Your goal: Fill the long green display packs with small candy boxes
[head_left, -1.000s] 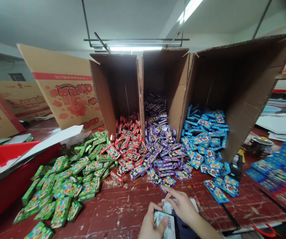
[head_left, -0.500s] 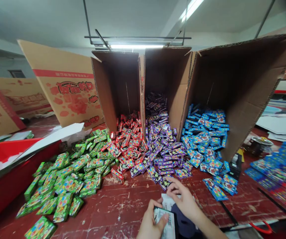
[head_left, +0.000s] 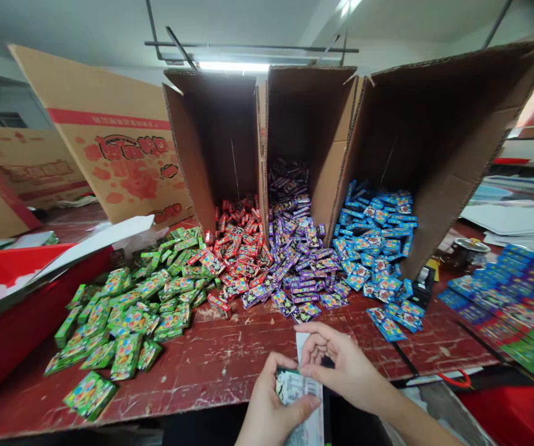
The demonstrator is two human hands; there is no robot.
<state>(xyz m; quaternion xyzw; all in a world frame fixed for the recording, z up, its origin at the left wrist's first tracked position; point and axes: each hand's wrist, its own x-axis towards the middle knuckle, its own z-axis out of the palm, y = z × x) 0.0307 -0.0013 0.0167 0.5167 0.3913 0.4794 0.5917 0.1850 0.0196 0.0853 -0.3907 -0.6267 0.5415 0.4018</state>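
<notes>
My left hand [head_left: 271, 399] is closed around a flat, white-faced printed packet [head_left: 300, 396] with a dark green edge, its thumb pressed on the face. My right hand [head_left: 341, 365] has its fingers curled in at the upper end of this packet, against a pale strip [head_left: 301, 341] that sticks up there. Whether the strip belongs to the packet I cannot tell. Both hands are close together at the table's front edge. Just beyond them lie small purple packs [head_left: 306, 310], the nearest part of a pile.
Piles of green packs [head_left: 132, 316], red packs [head_left: 243, 248] and blue packs [head_left: 383, 241] spread over the red table [head_left: 211, 365]. Three upright cardboard boxes [head_left: 336, 155] stand behind. A red bin [head_left: 30, 334] is left; flat printed sheets [head_left: 518, 303] and a tape dispenser [head_left: 422, 288] are right.
My right hand has drawn in to the left hand and its fingers have curled at the packet's upper end. The view has shifted, showing more of the table's front edge.
</notes>
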